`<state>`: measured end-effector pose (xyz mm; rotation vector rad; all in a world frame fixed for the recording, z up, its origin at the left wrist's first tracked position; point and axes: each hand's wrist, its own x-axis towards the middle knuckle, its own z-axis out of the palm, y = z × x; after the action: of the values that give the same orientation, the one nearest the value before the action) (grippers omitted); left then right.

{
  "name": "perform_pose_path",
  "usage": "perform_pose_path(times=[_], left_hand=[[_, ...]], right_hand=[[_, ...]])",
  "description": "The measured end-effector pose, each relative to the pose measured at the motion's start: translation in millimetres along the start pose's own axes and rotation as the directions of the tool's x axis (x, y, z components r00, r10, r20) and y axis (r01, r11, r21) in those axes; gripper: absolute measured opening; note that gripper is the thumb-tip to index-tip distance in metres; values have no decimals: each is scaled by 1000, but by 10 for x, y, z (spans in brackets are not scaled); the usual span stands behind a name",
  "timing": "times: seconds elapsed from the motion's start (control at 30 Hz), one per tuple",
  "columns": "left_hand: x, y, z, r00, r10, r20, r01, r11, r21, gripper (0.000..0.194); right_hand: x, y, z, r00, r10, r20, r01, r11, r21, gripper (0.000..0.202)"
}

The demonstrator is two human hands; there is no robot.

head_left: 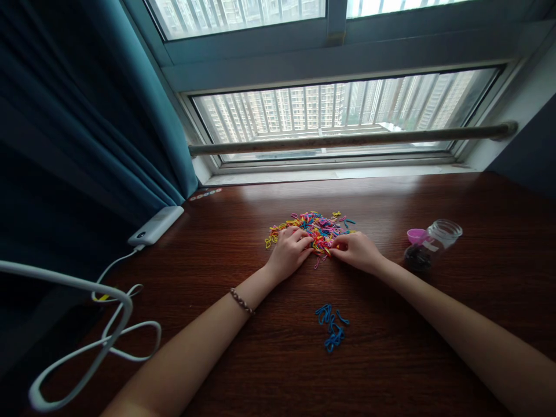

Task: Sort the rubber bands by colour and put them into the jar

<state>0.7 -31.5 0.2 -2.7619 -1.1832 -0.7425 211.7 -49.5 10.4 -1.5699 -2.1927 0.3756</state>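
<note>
A heap of small multicoloured bands [319,226] lies on the dark wooden table [243,365]. My left hand [291,250] rests at the heap's left front side, fingers apart and bent over the bands. At the right front side, my right hand [356,251] has its thumb and index finger pinched together low at the heap's edge; whatever is between them is too small to make out. Closer to me, between my forearms, is a small loose group of blue bands [332,333].
To the right stand a clear jar [443,233] with dark contents and a pink cup [417,236]. A white power bank [156,225] with a cable lies at left by the blue curtain [143,116]. A metal rail [347,141] crosses the window behind.
</note>
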Motion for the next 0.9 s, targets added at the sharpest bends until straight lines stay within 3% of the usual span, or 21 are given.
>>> perform_pose_path(times=[0.07, 0.17, 0.3, 0.43, 0.53, 0.73, 0.83, 0.9], left_hand=[[0, -6, 10, 1000, 1, 4, -1, 1000, -3, 17], [0, -11, 24, 1000, 0, 6, 0, 1000, -5, 15], [-3, -20, 32, 1000, 3, 13, -3, 1000, 0, 14], [-5, -40, 30, 1000, -12, 15, 12, 1000, -9, 13], [-7, -55, 28, 998, -67, -4, 67, 998, -16, 11], [-11, -62, 31, 993, -118, -7, 118, 993, -16, 7], [-8, -59, 34, 992, -122, -18, 122, 992, -24, 8], [-4, -56, 31, 992, -120, -28, 119, 992, -30, 11]], right_hand=[[14, 12, -29, 997, -13, 70, 13, 1000, 0, 16], [15, 12, -31, 998, -8, 63, 10, 999, -30, 14], [23, 28, 0, 1000, 3, -5, -3, 1000, -2, 15], [61, 75, 41, 985, 69, -156, -30, 970, 241, 16], [80, 88, 81, 976, 131, -174, -30, 872, 489, 16], [71, 6, 67, 981, 188, -47, -73, 580, 811, 26], [43, -62, -10, 990, 117, 82, -125, 429, 895, 29], [16, -101, -64, 980, 8, 197, -184, 398, 899, 28]])
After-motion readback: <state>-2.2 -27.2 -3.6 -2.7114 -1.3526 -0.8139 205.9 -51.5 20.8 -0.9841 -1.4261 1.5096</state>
